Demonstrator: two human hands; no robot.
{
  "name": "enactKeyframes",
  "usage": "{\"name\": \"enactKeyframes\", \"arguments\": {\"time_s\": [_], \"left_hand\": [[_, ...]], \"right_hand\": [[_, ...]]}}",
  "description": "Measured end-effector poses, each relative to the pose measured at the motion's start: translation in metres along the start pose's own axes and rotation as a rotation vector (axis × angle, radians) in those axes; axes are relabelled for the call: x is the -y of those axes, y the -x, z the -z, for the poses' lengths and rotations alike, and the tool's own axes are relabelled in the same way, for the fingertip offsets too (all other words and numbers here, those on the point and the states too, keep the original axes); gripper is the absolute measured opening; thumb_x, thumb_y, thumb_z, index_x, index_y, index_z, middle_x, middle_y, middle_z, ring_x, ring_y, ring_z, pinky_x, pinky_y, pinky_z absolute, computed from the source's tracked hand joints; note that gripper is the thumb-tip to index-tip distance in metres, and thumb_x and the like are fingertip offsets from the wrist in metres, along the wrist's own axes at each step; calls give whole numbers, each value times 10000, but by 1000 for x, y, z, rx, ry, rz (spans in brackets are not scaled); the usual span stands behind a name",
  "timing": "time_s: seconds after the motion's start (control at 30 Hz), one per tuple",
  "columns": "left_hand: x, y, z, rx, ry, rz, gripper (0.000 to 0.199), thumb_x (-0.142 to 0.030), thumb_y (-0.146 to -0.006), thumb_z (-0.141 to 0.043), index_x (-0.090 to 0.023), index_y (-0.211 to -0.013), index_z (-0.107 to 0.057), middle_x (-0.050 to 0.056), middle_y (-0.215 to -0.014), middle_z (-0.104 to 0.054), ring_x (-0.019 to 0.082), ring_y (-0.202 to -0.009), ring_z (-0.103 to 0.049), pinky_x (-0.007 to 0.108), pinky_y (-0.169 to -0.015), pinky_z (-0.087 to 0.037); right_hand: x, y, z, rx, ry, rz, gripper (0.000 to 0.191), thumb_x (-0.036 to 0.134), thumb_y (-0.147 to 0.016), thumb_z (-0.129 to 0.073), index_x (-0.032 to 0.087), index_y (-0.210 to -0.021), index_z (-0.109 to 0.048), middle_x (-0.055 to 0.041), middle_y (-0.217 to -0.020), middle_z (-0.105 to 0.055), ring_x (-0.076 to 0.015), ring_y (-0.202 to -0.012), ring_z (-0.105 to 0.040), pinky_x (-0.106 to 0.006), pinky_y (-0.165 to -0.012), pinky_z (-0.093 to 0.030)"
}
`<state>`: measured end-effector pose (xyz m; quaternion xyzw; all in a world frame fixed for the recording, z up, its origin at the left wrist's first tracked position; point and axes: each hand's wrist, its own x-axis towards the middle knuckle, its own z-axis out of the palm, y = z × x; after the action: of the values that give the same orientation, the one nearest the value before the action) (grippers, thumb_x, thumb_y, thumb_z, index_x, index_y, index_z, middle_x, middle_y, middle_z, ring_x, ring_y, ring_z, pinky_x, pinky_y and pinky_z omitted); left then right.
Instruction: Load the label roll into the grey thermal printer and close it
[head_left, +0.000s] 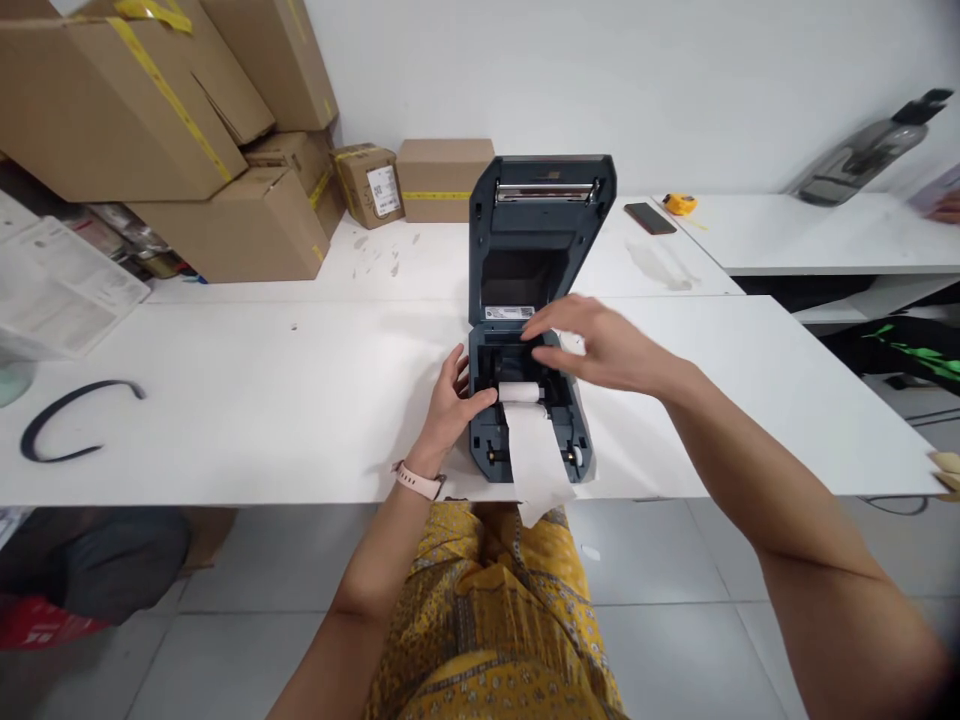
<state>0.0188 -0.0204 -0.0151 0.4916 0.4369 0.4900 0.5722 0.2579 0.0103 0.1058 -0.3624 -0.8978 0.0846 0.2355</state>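
Note:
A dark grey label printer (480,450) stands at the table's front edge with its lid (544,215) raised. Inside it sits a small white label roll (519,392), and a strip of white label paper (536,460) runs from it over the printer's front. My left hand (454,405) rests against the printer's left side, thumb over the rim beside the roll, fingers apart. Above the right side of the printer's open bay hovers my right hand (585,340). Its thumb and fingers are spread, with nothing visible between them.
Cardboard boxes (247,225) are stacked at the back left. A phone (649,218) and an orange tape measure (679,204) lie behind the printer to the right. A bottle (862,150) stands farther right. On the white table (337,400) a black curved strap (45,420) lies at left.

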Motion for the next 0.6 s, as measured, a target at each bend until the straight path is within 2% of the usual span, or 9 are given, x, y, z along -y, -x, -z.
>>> {"name": "enactKeyframes", "arguments": {"time_s": [0.1,0.2,0.3,0.47,0.53,0.6], "left_hand": [[0,-3,0,13,-16,-16,1049,-392,-723,-885,-273,-1611,-341,167,-1663,-423,363,-1457,-518,535,-1201,-447],[-3,-3,-1,29,-11,-32,1026,-342,-745,-853,-265,-1621,-325,160,-1643,-460,342,-1425,-553,513,-1181,-475],[-7,-2,-2,53,-23,-18,1073,-293,-761,-821,-255,-1662,-240,174,-1652,-453,341,-1410,-575,526,-1189,-471],[-7,-1,3,52,-64,-26,1126,-295,-798,-808,-309,-1700,-134,159,-1777,-205,356,-1577,-387,540,-1265,-383],[-6,-1,6,60,-72,-53,1156,-326,-809,-813,-345,-1704,-81,158,-1774,-210,346,-1543,-447,546,-1257,-396],[-7,0,9,65,-82,-87,1180,-348,-812,-820,-364,-1704,-48,162,-1745,-292,325,-1467,-547,538,-1237,-428]], "right_hand": [[-1,-4,-17,330,52,57,364,362,-949,-608,193,-1236,-756,-131,-1232,-784,-326,-1252,-661,-577,-1153,-399],[1,-8,-36,495,158,59,365,345,-966,-577,156,-1205,-779,-167,-1141,-802,-349,-1234,-663,-664,-1217,-244],[3,-9,-47,525,186,46,362,326,-998,-526,159,-1181,-789,-160,-1094,-813,-341,-1244,-656,-667,-1239,-164],[0,-3,-46,474,105,-6,382,370,-1002,-515,152,-1194,-763,-169,-1181,-796,-353,-1242,-655,-688,-1232,-131],[-3,1,-44,480,78,-27,386,389,-1006,-508,148,-1186,-749,-165,-1169,-793,-342,-1219,-658,-688,-1235,-116],[-6,3,-44,484,69,-29,380,384,-995,-535,146,-1212,-736,-166,-1165,-787,-338,-1216,-653,-687,-1235,-123]]}}
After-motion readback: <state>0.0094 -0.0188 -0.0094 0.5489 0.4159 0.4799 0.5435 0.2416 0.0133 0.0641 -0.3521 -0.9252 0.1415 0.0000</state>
